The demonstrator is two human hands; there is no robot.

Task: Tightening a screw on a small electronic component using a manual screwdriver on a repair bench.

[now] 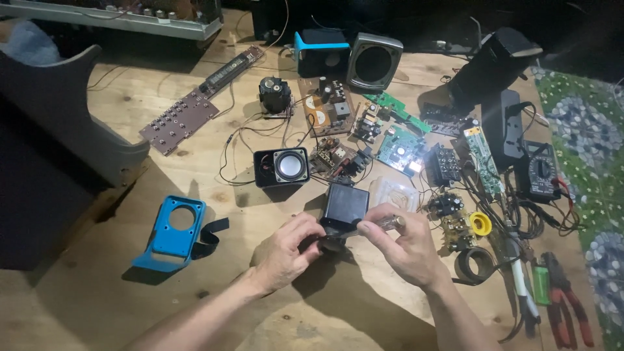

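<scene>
At table (195, 136) centre: your left hand (284, 250) fingers grip black speaker box (344, 207) at its 7 o'clock corner; your right hand (404, 248) fingers pinch clear-handled screwdriver (388, 223) at its 4 o'clock. Step, judged: working fastener on box. Next needs steady hold, tip seated. Blue faceplate (170, 234) lies at 9 o'clock.

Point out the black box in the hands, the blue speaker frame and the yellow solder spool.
black box (344, 203), head view, on its top face.
blue speaker frame (170, 239), head view, on its front plate.
yellow solder spool (480, 223), head view, on its rim.
</scene>
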